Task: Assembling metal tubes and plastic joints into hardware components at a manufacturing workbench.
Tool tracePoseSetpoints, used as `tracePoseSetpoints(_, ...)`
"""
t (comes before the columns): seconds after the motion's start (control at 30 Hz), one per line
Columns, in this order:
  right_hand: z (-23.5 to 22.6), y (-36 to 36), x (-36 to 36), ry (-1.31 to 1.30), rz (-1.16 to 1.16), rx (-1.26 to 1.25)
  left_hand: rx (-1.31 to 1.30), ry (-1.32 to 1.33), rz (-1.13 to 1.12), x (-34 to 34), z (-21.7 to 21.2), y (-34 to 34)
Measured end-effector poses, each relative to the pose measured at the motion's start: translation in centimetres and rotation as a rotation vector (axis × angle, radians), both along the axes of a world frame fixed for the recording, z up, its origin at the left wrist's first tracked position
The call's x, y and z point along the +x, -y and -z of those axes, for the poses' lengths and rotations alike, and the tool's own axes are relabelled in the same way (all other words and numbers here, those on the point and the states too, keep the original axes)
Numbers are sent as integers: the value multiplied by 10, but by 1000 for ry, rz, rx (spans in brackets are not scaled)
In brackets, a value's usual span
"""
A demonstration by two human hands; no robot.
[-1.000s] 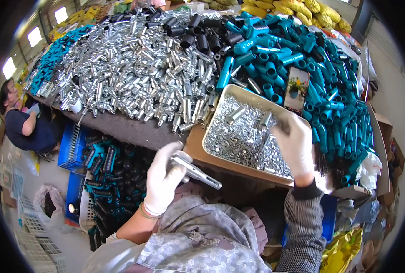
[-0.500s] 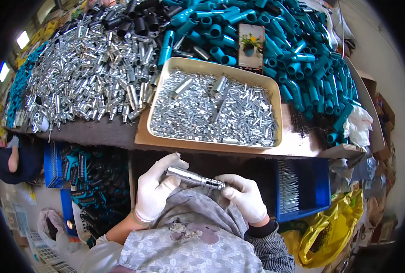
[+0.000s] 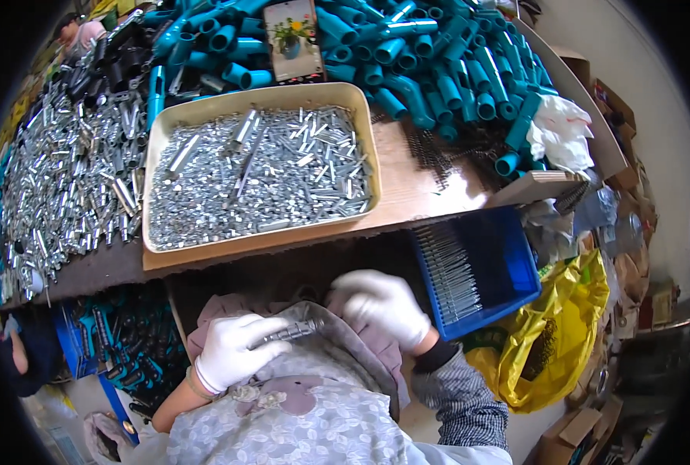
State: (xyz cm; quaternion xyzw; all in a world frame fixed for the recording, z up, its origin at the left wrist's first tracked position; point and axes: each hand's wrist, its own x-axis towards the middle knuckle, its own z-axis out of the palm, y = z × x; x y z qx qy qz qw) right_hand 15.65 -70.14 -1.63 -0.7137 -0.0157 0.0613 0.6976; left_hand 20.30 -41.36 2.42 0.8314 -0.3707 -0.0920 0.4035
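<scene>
White-gloved left hand [image 3: 232, 350] grips a ribbed metal tube [image 3: 292, 332] over the lap; right hand [image 3: 383, 304] — just beside, fingers curled, grasp unclear — below a beige tray [image 3: 153, 167] of shiny parts.

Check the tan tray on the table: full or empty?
Nearly full. The tan tray holds a dense layer of small silver metal parts covering its whole floor, with a few longer tubes lying on top.

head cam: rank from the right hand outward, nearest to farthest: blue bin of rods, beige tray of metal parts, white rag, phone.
From the right hand:
1. Blue bin of rods, just to its right, under the table edge.
2. Beige tray, ahead on the table, slightly left.
3. White rag, far right on the table.
4. Phone, propped behind the tray.
</scene>
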Motion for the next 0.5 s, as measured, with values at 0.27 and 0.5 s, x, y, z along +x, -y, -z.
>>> tracePoseSetpoints(0.27,126,200,-13,43,643,-1044,-140,-413,-298,-1,2,12)
tracePoseSetpoints(0.5,147,185,100,-214,205,-1582,-123,-438,-314,-10,0,23)
